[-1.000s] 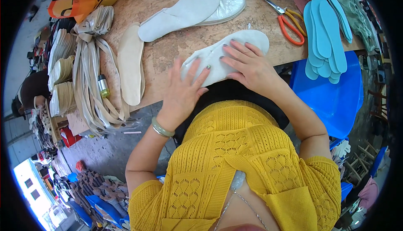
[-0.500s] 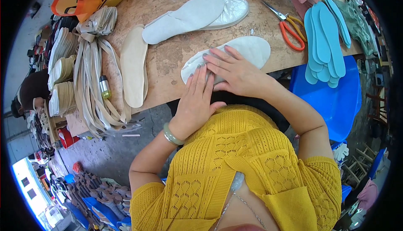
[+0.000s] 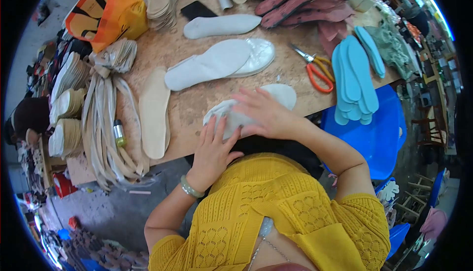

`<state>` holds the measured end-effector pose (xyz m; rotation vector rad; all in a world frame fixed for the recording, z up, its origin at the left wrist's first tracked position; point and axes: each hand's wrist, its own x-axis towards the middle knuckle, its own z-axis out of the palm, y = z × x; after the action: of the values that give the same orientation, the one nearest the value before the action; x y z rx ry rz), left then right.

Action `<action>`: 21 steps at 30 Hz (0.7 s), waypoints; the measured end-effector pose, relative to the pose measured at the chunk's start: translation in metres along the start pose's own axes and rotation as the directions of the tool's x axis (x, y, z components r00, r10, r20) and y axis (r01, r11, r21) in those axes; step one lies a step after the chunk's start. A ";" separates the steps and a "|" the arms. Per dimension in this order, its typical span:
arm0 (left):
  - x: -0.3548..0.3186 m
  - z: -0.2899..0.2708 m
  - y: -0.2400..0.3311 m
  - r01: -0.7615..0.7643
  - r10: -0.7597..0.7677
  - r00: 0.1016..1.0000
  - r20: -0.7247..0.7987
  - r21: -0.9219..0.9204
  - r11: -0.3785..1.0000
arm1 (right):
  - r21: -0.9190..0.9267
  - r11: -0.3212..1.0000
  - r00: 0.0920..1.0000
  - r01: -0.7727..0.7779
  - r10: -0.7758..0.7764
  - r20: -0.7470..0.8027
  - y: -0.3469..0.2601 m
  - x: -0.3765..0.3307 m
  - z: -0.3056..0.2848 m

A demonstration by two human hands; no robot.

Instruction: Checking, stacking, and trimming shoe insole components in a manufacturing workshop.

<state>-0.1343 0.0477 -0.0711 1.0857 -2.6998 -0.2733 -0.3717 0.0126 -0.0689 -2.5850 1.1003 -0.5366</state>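
A white insole (image 3: 283,95) lies flat on the wooden table at its front edge, its middle partly covered by my hands. My left hand (image 3: 217,145) rests its spread fingertips on the insole's left end. Over the middle of the same insole is my right hand (image 3: 268,116), fingers stretched out and slightly blurred; whether they touch it I cannot tell. Just beyond lies a pair of white insoles (image 3: 207,66) overlapping a shiny, plastic-looking one (image 3: 260,57). Beige insoles (image 3: 153,113) lie left of my left hand.
Scissors with orange handles (image 3: 318,76) and light-blue insoles (image 3: 354,76) lie to the right, above a blue tub (image 3: 367,143). Left are beige strips (image 3: 101,123), a small bottle (image 3: 119,133), insole stacks (image 3: 66,135) and an orange bag (image 3: 111,15). Maroon pieces (image 3: 305,10) lie at the back.
The view has shifted, showing more of the table's far side. My left fingers have spread from lying together. My right hand has moved off my left fingertips and is blurred.
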 end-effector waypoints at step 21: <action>-0.002 -0.001 0.005 0.029 -0.029 0.999 0.013 -0.030 0.999 | -0.035 0.544 0.474 -0.838 0.695 -0.541 0.133 -0.117 -0.219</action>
<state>-0.1359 0.0525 -0.0689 1.1189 -2.6839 -0.3263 -0.6259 -0.0147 0.0477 -1.7855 2.5148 -0.7999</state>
